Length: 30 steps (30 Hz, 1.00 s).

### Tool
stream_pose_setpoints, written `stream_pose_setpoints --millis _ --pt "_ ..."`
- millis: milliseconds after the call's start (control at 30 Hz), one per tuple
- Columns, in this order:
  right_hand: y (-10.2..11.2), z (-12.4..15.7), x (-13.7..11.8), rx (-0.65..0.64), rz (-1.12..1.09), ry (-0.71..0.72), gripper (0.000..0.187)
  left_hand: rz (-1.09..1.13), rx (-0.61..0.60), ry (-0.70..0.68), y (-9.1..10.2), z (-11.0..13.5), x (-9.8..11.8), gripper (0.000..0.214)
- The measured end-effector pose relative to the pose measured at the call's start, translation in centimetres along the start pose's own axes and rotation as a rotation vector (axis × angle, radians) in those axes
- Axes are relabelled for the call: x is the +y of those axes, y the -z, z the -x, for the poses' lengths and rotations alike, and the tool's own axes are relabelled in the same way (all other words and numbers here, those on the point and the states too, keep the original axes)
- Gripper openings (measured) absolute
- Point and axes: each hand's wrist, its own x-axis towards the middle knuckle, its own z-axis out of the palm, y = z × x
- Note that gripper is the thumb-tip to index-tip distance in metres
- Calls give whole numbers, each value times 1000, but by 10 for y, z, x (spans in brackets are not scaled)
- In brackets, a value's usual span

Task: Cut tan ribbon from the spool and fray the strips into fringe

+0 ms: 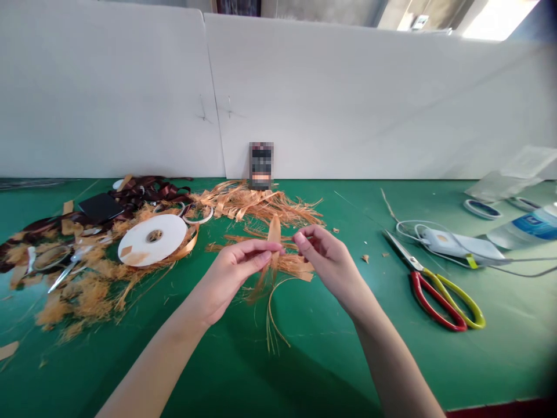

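My left hand pinches a short strip of orange ribbon between thumb and fingers. The strip stands upright, and its lower end is frayed into loose threads. To the right of it, my right hand is closed in a pinch; whatever its fingertips hold, if anything, is too small to make out. Beneath and behind the hands lie more frayed ribbon pieces on the green table. A few long loose threads hang or lie below the strip.
A heap of frayed orange ribbon lies at the back. On the left are a white ribbon spool, dark brown ribbon and fluffy threads. Scissors, a white power strip and a plastic bottle are right.
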Motion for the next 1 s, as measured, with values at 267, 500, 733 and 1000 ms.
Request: stream_pose_setpoints --millis 267,500,733,1000 --pt "-13 43 -24 14 -190 -280 35 -61 78 -55 -8 8 5 20" --pt "-27 44 -14 39 -253 -327 42 -79 63 -123 -12 13 5 25" --pt "-31 38 -16 109 -383 -334 23 -103 76 -126 -13 12 4 22" --pt "-29 41 -12 115 -398 -371 26 -96 135 -109 -12 7 -3 18"
